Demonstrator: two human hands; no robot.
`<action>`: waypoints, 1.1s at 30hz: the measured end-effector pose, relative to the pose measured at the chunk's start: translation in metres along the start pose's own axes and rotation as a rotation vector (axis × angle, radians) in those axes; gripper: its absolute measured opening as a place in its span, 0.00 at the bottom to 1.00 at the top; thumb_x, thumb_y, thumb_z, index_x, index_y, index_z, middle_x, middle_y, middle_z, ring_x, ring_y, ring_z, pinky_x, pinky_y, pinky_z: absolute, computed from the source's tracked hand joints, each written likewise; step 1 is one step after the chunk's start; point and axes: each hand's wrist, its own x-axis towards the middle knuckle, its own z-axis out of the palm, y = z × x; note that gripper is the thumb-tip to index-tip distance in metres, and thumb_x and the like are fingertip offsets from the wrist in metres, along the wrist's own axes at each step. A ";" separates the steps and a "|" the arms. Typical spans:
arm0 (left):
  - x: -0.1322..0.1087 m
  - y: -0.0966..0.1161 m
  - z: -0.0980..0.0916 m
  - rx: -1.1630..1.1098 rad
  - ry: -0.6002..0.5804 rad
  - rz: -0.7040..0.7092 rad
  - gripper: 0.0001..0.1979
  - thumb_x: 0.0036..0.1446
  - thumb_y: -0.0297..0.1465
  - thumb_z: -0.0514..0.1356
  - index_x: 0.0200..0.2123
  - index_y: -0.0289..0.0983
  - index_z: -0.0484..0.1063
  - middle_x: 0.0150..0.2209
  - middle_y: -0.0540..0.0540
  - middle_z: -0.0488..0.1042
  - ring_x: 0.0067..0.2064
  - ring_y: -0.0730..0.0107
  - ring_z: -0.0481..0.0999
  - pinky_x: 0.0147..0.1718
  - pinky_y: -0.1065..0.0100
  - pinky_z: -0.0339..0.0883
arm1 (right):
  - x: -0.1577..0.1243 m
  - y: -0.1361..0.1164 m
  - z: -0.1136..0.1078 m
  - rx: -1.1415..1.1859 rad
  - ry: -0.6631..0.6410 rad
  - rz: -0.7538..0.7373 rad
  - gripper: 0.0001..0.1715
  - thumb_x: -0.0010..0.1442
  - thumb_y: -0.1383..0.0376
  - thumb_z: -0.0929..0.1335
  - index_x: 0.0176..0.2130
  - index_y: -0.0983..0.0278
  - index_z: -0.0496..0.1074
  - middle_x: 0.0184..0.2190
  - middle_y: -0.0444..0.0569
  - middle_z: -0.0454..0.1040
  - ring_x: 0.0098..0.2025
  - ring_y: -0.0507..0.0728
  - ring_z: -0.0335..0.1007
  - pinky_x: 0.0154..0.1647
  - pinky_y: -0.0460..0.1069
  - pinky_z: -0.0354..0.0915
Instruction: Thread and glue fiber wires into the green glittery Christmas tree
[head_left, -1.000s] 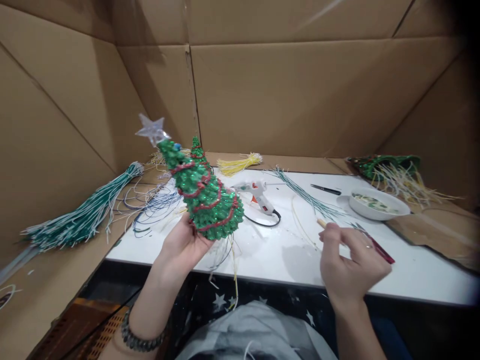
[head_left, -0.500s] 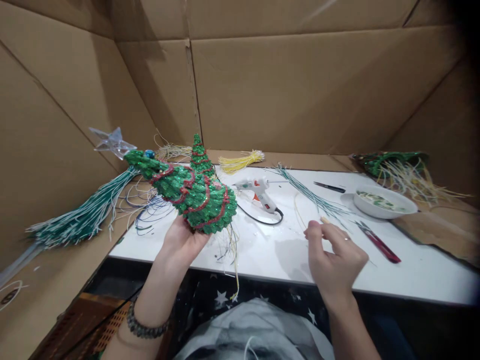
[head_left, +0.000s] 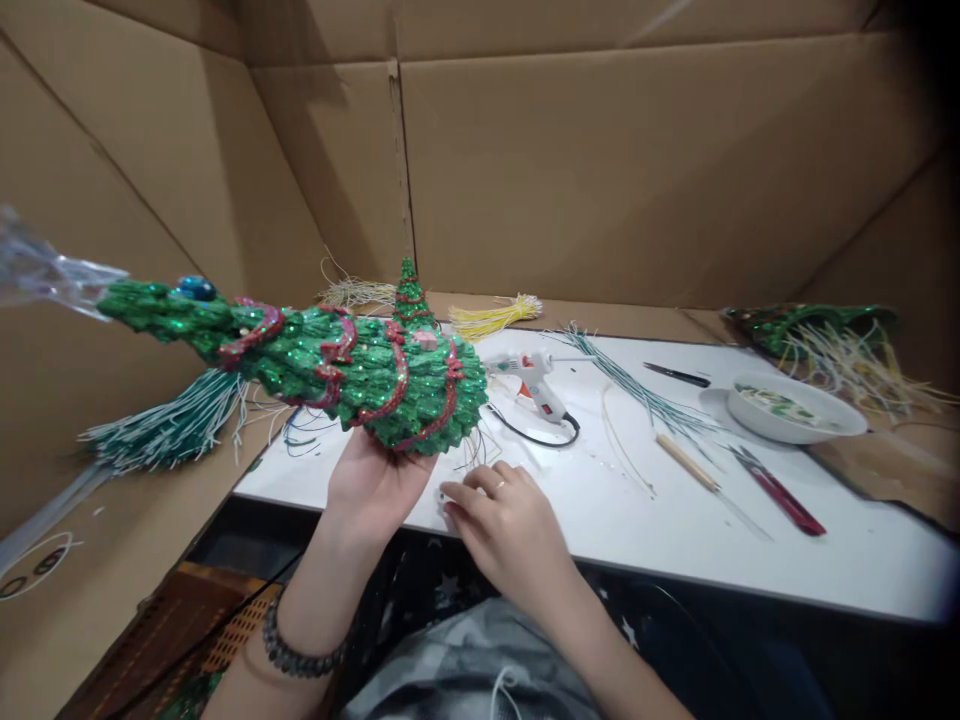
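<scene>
My left hand (head_left: 379, 480) is closed around the base of a glittery green Christmas tree ornament (head_left: 360, 370), tipped on its side with the top pointing left. Red garlands wind around it; a blue ball and a clear star sit at its top. Just below and right of its base, my right hand (head_left: 499, 510) has thumb and fingers pinched together near thin wires (head_left: 476, 445) at the base. A tiny thing shows at those fingertips, too small to name. On the white table lies an awl (head_left: 686, 462) with a wooden handle and thin metal shaft.
A white glue gun (head_left: 536, 380) lies mid-table, a smaller tree (head_left: 409, 290) behind. To the right are red-handled cutters (head_left: 780, 490), a black pen-like tool (head_left: 676, 375) and a white bowl (head_left: 802, 425). Green wires (head_left: 169, 425) and yellow wires (head_left: 499, 318) lie in bundles.
My right hand has let go of the awl on the table and moved left to beneath the tree's base. The tree has come nearer and lies more level.
</scene>
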 end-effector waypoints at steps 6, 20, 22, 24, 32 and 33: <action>-0.002 0.006 0.003 -0.022 -0.141 0.159 0.22 0.69 0.29 0.42 0.46 0.41 0.77 0.44 0.47 0.82 0.52 0.67 0.77 0.54 0.60 0.69 | 0.016 -0.003 0.010 -0.075 -0.091 0.051 0.07 0.62 0.69 0.68 0.33 0.59 0.75 0.34 0.46 0.74 0.36 0.56 0.64 0.35 0.52 0.53; 0.000 -0.015 -0.005 0.036 -0.350 0.440 0.10 0.62 0.29 0.59 0.47 0.37 0.75 0.46 0.44 0.80 0.52 0.68 0.77 0.57 0.65 0.65 | 0.005 0.019 -0.012 0.364 0.138 0.325 0.11 0.70 0.62 0.57 0.35 0.60 0.61 0.30 0.44 0.67 0.33 0.55 0.62 0.37 0.50 0.56; 0.001 -0.019 -0.006 0.041 -0.359 0.442 0.09 0.61 0.30 0.61 0.45 0.37 0.75 0.47 0.44 0.80 0.52 0.68 0.77 0.57 0.66 0.65 | 0.005 0.029 -0.013 0.580 0.177 0.407 0.13 0.69 0.56 0.58 0.35 0.60 0.61 0.27 0.42 0.63 0.30 0.54 0.59 0.33 0.49 0.56; 0.001 -0.023 -0.007 0.036 -0.377 0.430 0.10 0.59 0.29 0.63 0.45 0.38 0.75 0.48 0.45 0.79 0.52 0.68 0.77 0.57 0.66 0.65 | 0.007 0.037 -0.012 0.766 0.219 0.452 0.14 0.67 0.53 0.60 0.34 0.60 0.62 0.27 0.41 0.61 0.29 0.53 0.58 0.32 0.48 0.56; 0.002 -0.028 -0.008 0.063 -0.407 0.458 0.11 0.58 0.31 0.64 0.45 0.41 0.74 0.50 0.46 0.78 0.54 0.67 0.75 0.57 0.65 0.66 | 0.005 0.041 -0.009 1.000 0.254 0.504 0.15 0.66 0.52 0.62 0.34 0.60 0.63 0.24 0.40 0.61 0.26 0.52 0.55 0.28 0.48 0.53; 0.002 -0.029 -0.008 0.073 -0.401 0.464 0.11 0.57 0.32 0.65 0.44 0.41 0.74 0.50 0.46 0.78 0.54 0.67 0.75 0.57 0.66 0.65 | 0.004 0.042 -0.009 1.021 0.254 0.514 0.15 0.66 0.52 0.62 0.34 0.60 0.63 0.24 0.40 0.62 0.26 0.51 0.55 0.28 0.48 0.53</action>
